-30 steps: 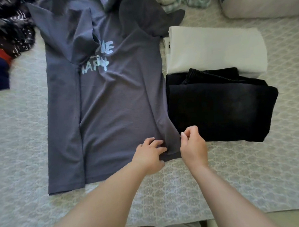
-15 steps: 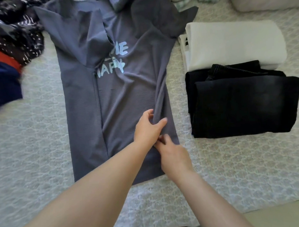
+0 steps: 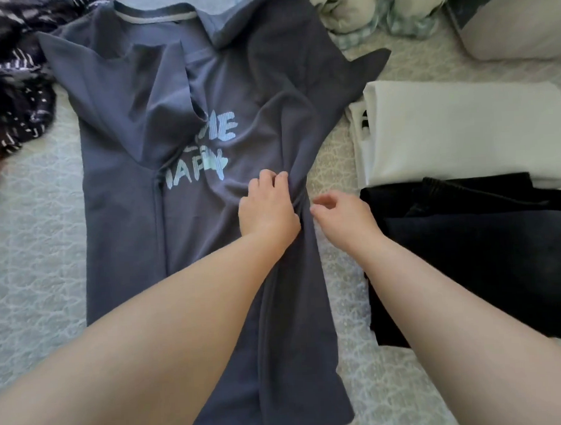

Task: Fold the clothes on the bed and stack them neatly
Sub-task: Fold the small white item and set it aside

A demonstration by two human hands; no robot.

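A grey-blue T-shirt point(image 3: 137, 199) with pale lettering lies face up on the bed, its left side folded inward. My left hand point(image 3: 266, 209) grips a bunched ridge of fabric along the shirt's right side, just right of the print. My right hand point(image 3: 340, 216) is beside it at the same edge, fingers curled and pinching the fold from the right. To the right lie a folded white garment point(image 3: 462, 133) and, nearer me, a folded black garment point(image 3: 487, 261).
A dark patterned heap point(image 3: 13, 82) with red and navy pieces sits at the far left. Crumpled pale green-checked fabric point(image 3: 376, 12) and a pillow point(image 3: 521, 22) lie at the back right. The bedspread point(image 3: 35, 287) is pale with a lattice pattern.
Both hands have travelled from the shirt's bottom right hem up its right side to the middle, gathering that edge inward. The view has shifted closer to the shirt.
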